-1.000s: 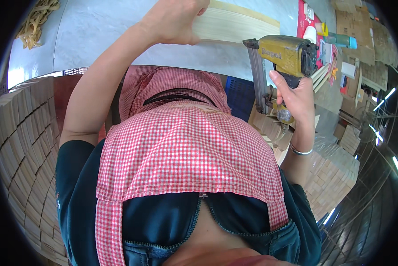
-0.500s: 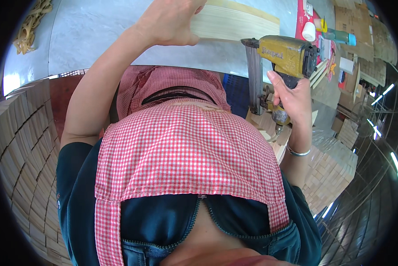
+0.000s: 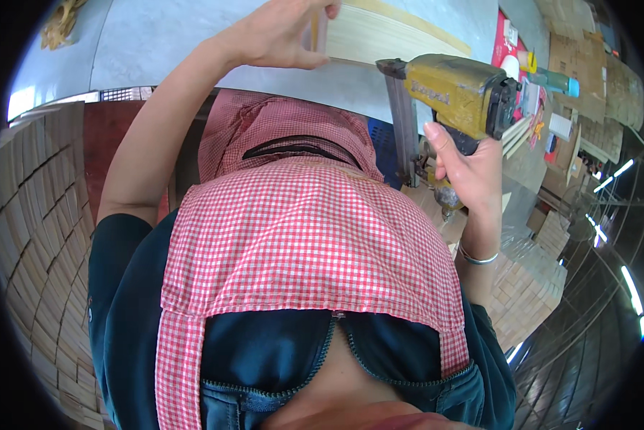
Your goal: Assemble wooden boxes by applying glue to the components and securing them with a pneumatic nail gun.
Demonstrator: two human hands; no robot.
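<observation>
One half-open left hand (image 3: pixel 282 34) brackets the wooden piece (image 3: pixel 386 34) on your table (image 3: pixel 161 50), grip unclear: likely light, stiff, best held by its edges. The yellow nail gun (image 3: pixel 452 93), probably heavy, has its handle in your curled right hand (image 3: pixel 476 174).

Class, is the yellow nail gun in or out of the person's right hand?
In: the right hand is wrapped around the yellow nail gun, thumb showing.

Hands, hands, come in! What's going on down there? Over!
Left hand at left end of pale wood. Right hand gripping yellow nail gun, its nose by the wood's near edge. Green bottle off right, out of the way.
</observation>
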